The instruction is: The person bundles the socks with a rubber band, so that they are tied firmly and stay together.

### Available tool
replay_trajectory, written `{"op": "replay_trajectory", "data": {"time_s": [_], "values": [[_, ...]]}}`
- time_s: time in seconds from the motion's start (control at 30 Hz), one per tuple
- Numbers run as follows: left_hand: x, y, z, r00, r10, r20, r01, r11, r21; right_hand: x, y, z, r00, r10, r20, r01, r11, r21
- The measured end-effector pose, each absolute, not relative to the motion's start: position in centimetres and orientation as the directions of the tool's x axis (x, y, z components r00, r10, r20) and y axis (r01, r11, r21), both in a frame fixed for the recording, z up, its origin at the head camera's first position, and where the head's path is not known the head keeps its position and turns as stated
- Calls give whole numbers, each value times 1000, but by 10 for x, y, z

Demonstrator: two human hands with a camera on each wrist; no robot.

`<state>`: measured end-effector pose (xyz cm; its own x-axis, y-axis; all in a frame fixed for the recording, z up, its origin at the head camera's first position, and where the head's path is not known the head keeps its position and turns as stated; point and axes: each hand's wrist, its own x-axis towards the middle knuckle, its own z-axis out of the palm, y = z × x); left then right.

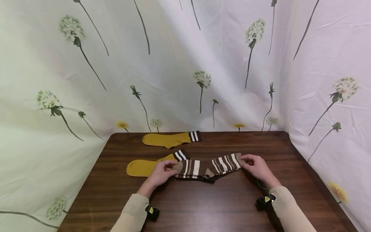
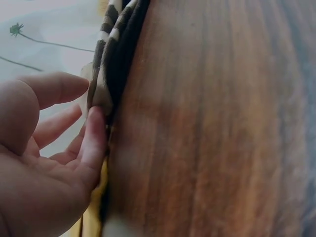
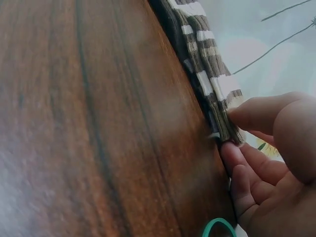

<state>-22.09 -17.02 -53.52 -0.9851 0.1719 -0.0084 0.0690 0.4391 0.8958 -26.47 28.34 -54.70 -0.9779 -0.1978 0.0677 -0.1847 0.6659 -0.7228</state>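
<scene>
A brown sock (image 1: 200, 169) with white and tan stripes lies stretched sideways on the table, toe to the left. Beneath it shows a dark layer (image 1: 213, 181) with its own heel tip; what kind of piece this is cannot be told. At the tan toe (image 2: 100, 94), my left hand (image 1: 160, 174) pinches the striped sock between thumb and finger. My right hand (image 1: 259, 167) grips the ribbed cuff (image 3: 224, 118) at the other end, thumb and fingers on opposite faces.
Behind my left hand lies a mustard sock (image 1: 142, 168), its striped cuff partly behind the brown sock. Another mustard sock (image 1: 165, 139) lies flat near the back edge. A flower-print curtain (image 1: 174, 80) hangs around the dark wooden table (image 1: 197, 206).
</scene>
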Motion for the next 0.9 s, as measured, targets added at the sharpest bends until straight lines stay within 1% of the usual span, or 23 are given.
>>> {"op": "replay_trajectory", "data": {"time_s": [0.13, 0.2, 0.4, 0.57, 0.77, 0.9], "values": [[-221, -174, -531, -980, 199, 20, 104, 421, 901, -268, 284, -545, -971, -223, 82, -213, 661, -719], [-221, -175, -529, -980, 197, 20, 103, 419, 902, -269, 284, -544, -965, -246, 94, -238, 666, -707], [-221, -183, -524, -985, 172, 17, 87, 404, 911, -274, 276, -535, -934, -300, 195, -356, 714, -603], [-220, -196, -518, -991, 131, 33, 83, 398, 914, -279, 265, -525, -923, -290, 252, -383, 754, -534], [-221, -216, -514, -996, 66, 56, 79, 419, 905, -283, 243, -518, -904, -284, 320, -418, 748, -516], [-219, -230, -513, -997, 44, 66, 79, 442, 894, -285, 225, -516, -897, -306, 318, -435, 733, -523]]}}
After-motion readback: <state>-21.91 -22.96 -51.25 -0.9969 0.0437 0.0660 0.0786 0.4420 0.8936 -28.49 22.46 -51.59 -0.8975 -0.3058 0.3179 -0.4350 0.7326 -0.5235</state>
